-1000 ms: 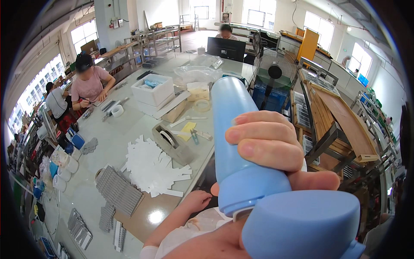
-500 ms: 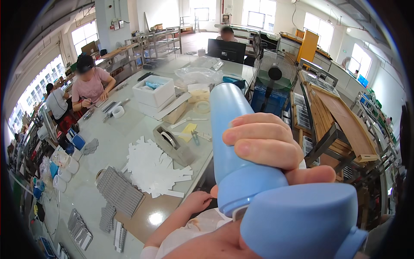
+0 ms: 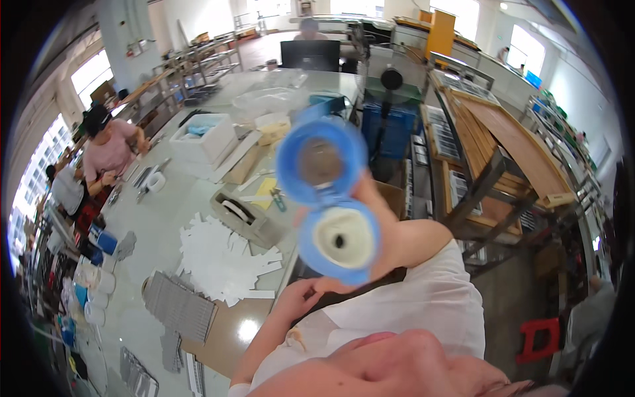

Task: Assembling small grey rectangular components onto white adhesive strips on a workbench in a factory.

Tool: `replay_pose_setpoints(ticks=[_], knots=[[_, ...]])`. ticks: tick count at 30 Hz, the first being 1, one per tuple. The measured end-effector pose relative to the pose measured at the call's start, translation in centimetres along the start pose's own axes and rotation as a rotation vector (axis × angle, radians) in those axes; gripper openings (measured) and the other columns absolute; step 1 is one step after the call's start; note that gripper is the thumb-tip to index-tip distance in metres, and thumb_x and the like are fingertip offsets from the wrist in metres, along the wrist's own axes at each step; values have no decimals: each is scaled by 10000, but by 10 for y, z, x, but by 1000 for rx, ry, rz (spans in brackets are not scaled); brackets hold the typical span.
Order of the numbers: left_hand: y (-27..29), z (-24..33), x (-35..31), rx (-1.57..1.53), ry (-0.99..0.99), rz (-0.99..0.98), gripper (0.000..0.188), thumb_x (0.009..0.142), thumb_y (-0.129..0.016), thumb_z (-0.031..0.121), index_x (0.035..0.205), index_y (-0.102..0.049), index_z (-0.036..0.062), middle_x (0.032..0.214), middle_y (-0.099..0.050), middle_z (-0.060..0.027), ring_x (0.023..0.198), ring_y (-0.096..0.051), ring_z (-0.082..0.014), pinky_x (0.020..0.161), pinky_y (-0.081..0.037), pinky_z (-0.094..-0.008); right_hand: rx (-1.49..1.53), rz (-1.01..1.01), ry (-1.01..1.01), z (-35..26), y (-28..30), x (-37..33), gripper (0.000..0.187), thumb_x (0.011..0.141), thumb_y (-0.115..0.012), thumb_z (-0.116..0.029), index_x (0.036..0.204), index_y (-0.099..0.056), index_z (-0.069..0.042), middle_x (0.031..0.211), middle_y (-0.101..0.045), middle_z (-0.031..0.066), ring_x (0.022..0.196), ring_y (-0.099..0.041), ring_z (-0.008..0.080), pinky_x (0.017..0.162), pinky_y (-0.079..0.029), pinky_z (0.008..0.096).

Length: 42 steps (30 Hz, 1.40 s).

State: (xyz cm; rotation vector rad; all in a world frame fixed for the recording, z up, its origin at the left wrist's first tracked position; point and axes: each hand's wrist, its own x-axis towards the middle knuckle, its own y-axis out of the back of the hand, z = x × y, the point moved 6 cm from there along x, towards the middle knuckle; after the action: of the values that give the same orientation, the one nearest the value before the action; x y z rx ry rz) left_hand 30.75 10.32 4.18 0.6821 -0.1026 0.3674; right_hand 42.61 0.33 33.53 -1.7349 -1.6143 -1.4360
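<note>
Bottle [image 3: 340, 228], blue and pale-mouthed, lid [image 3: 321, 163] open

Flip-top bottle [image 3: 372, 250]: smooth-looking blue plastic, finish blurred; cream, plastic-like mouth piece [image 3: 358, 233]
Bench top [image 3: 162, 208]: smooth, hard and pale, with a soft sheen
Brown sheet [image 3: 221, 347] at the bench's near edge: smooth, glossy, one bright glare spot
White strips [image 3: 218, 255]: flat, matt, paper-like
Slatted grey sheet [image 3: 180, 303]: ridged, dull
Tape dispenser [image 3: 262, 233] by the right edge: grey, matt, plastic-looking
Box [image 3: 215, 157] toward the far end: matt white foam
Bag [image 3: 268, 102] at the far end: clear, crinkled, shiny plastic film
Shirt [image 3: 410, 311]: white, matt, creased cloth
Panel [image 3: 509, 135]: smooth wood
</note>
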Motion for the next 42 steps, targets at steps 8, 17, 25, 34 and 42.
replay_pose_setpoints(ticks=[8,17,25,34,42], knots=[[-5,-48,-9,-227,-33,42,820,650,-964,290,1344,-597,54,1276,-669,-133,1238,-624,-302,1033,-497,-443,-15,116,-690,94,-76,-125,1301,719,-886,-219,1651,-2,-15,1430,-544,161,1299,-556,240,1122,-402,333],[17,0,-9,-137,-141,158,529,681,-914,285,1134,-728,85,1198,-720,-120,1122,-696,-330,979,-540,-430,266,170,-812,121,-112,-154,1356,726,-915,-220,1649,60,-34,1488,-467,150,1378,-452,226,1172,-334,373],[1,-32,-14,-83,-49,43,785,673,-928,332,1332,-583,79,1216,-705,-138,1130,-692,-325,971,-543,-432,46,180,-140,106,-80,-124,706,773,-908,-242,1345,-562,-18,1362,-591,169,1252,-577,318,1049,-462,467],[15,-1,-10,-78,-147,79,826,675,-922,307,1376,-553,73,1208,-707,-153,1119,-695,-349,930,-558,-416,-397,247,101,85,-92,-120,473,765,-867,-190,1153,-661,-13,1212,-673,143,1135,-640,338,994,-520,504],[0,-39,-13,-157,-5,83,868,651,-899,358,1393,-531,99,1218,-693,-174,1102,-676,-400,932,-548,-450,-233,278,-232,110,-91,-143,852,679,-939,-175,1391,-494,-32,1321,-602,150,1197,-591,333,1036,-478,502]])
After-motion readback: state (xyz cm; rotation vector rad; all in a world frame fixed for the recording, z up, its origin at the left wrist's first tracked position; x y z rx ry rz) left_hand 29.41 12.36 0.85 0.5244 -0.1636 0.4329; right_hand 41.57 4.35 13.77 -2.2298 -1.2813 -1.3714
